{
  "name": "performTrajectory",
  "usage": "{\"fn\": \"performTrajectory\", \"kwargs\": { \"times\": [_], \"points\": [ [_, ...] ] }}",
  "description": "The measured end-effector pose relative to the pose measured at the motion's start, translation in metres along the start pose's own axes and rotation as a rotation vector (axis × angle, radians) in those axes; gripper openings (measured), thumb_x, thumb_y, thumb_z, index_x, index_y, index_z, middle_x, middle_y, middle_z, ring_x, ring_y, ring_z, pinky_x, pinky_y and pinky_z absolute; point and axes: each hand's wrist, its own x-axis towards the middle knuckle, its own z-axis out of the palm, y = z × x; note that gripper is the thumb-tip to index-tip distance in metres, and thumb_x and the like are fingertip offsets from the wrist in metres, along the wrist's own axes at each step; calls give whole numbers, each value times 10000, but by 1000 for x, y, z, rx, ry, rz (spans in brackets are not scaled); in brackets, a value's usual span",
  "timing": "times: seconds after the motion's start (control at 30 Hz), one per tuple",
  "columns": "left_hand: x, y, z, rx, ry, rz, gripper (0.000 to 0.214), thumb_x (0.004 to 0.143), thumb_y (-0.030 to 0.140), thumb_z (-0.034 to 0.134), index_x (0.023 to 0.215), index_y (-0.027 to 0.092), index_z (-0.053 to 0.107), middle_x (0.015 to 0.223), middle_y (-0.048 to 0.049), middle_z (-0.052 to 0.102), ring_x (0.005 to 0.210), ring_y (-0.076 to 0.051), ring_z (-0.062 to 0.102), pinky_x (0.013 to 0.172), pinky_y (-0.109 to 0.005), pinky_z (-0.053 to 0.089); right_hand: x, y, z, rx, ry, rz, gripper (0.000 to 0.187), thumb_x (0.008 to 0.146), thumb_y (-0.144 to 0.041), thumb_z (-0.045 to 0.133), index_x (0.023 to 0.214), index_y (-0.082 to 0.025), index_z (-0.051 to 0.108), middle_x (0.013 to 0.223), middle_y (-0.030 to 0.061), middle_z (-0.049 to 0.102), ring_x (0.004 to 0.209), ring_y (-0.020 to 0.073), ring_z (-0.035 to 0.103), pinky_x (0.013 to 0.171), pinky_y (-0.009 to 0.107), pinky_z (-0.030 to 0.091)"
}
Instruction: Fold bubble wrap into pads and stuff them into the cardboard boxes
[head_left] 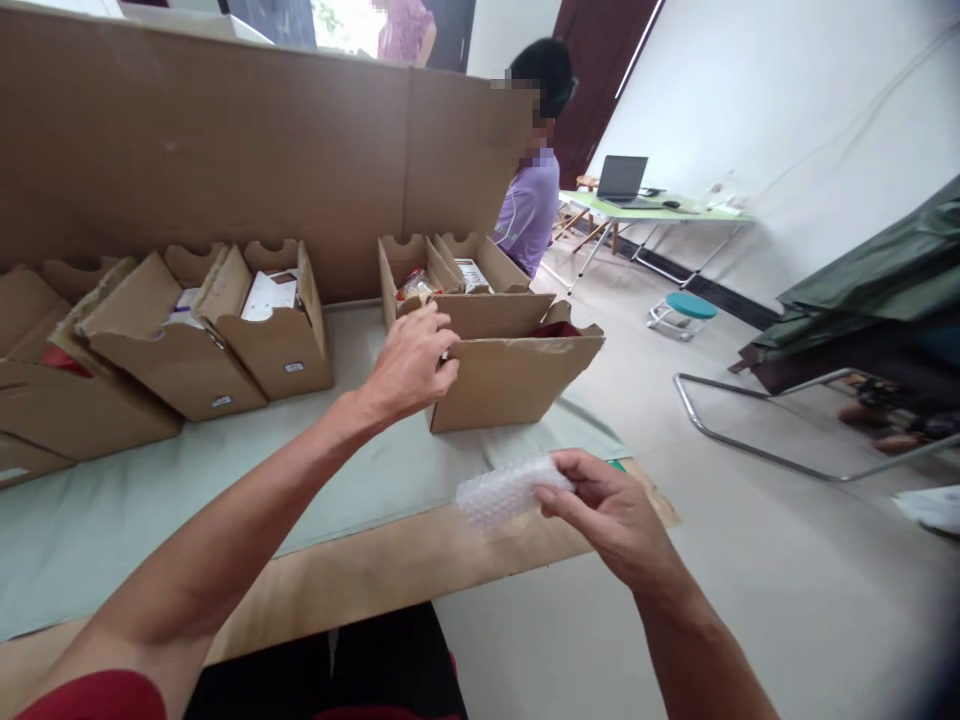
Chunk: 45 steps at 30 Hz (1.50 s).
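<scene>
The right hand point(600, 505) holds a piece of bubble wrap point(499, 490). It pinches one end, with the thumb on the near side and the fingers on the far side. The bubble wrap sticks out to the left of this hand, over the front part of the table. It is clear and bumpy, and I cannot tell if anything is inside it.

The left hand point(415, 360) is farther away, up and to the left of the right hand. Its fingers are bent at the left end of a brown box point(517, 385). It looks like it touches the box, but I cannot tell if it grips it. Inside the brown box, to the right of the left hand, a bit of a red thing point(559, 328) shows.

Just past the left hand are two thin boxes, side by side. The one nearer to the hand has a shiny packet point(417, 284) in it. The other one, more to the right, has a white card point(471, 276) with dark marks.

To the left of the left hand, well apart from it, more boxes stand in a row. The closest one point(289, 360) has a white paper point(271, 294) in it and a small label on its front. Under both hands is a pale green cloth point(360, 490). Far past the left hand stands a big cardboard wall point(262, 150).
</scene>
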Motion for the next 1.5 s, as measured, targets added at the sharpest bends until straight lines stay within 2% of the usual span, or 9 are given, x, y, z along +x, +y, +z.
{"fn": "performTrajectory", "kwargs": {
  "times": [0.27, 0.4, 0.6, 0.77, 1.0, 1.1, 1.23, 1.37, 1.5],
  "points": [
    [-45, 21, 11, -69, 117, 106, 211, 982, 186, 563, 936, 210, 768, 1310, -134, 624, 1233, -292, 579, 1020, -495, 495, 17, -21, -59, 56, 504, -207, 282, 750, -421, 903, 883, -228, 745, 646, 22, 677, 555, 178, 632, 519, 323, 527],
    [-50, 25, 13, -81, 121, 117, 228, 991, 159, 546, 943, 193, 766, 1436, -166, 555, 1318, -325, 537, 1040, -536, 505, 46, -50, -73, -195, 542, -375, 191, 792, -326, 852, 922, -228, 752, 758, 28, 718, 612, 150, 628, 580, 323, 511],
    [-48, 25, 15, -67, 144, 127, 212, 990, 162, 560, 963, 187, 768, 1495, -190, 510, 1330, -350, 537, 1020, -553, 523, 101, -75, -73, -1024, 35, -483, 204, 881, -188, 602, 1005, -213, 762, 922, 32, 767, 719, 162, 655, 605, 273, 463],
    [-48, 24, 17, -67, 159, 134, 211, 980, 149, 571, 953, 166, 779, 1490, -226, 506, 1335, -369, 539, 1031, -552, 517, 146, -64, -49, -1484, -338, -296, 233, 860, -100, 574, 922, -195, 778, 906, 65, 781, 803, 220, 711, 605, 277, 414],
    [-45, 18, 18, -69, 158, 122, 228, 992, 169, 552, 936, 172, 773, 1504, -214, 499, 1328, -367, 544, 1031, -569, 511, 176, -56, -42, -1022, -670, -260, 313, 867, -162, 635, 1113, -256, 805, 1094, 21, 811, 944, 224, 751, 822, 300, 530],
    [-41, 14, 22, -103, 173, 82, 228, 1004, 203, 553, 929, 184, 767, 1507, -190, 504, 1330, -354, 546, 1042, -567, 507, 171, -61, -47, -884, -526, -228, 295, 899, -196, 574, 1074, -231, 809, 1025, 17, 816, 882, 201, 746, 810, 301, 542],
    [-40, 14, 25, -169, 214, 43, 199, 981, 192, 580, 1113, 212, 727, 1585, -165, 433, 1403, -345, 500, 1110, -565, 468, 141, -64, -61, -738, -8, -285, 243, 918, -286, 570, 961, -216, 798, 846, 17, 790, 752, 188, 718, 711, 305, 552],
    [-53, 14, 28, -280, 335, -98, 725, 911, 225, 664, 1569, 281, 366, 1697, -160, 249, 1546, -355, 320, 1219, -590, 343, 106, -32, -92, -581, 526, -376, 177, 875, -356, 688, 948, -228, 785, 987, 53, 796, 892, 233, 732, 852, 395, 582],
    [-65, 0, 48, -528, 283, -378, 1000, 850, 442, 751, 1645, 310, 159, 1715, -171, 203, 1563, -397, 272, 1199, -640, 344, 99, 32, -121, -317, 418, -111, 705, 716, -519, 852, 1341, -268, 645, 1396, 120, 667, 1275, 344, 634, 1001, 533, 548]
  ]
}}
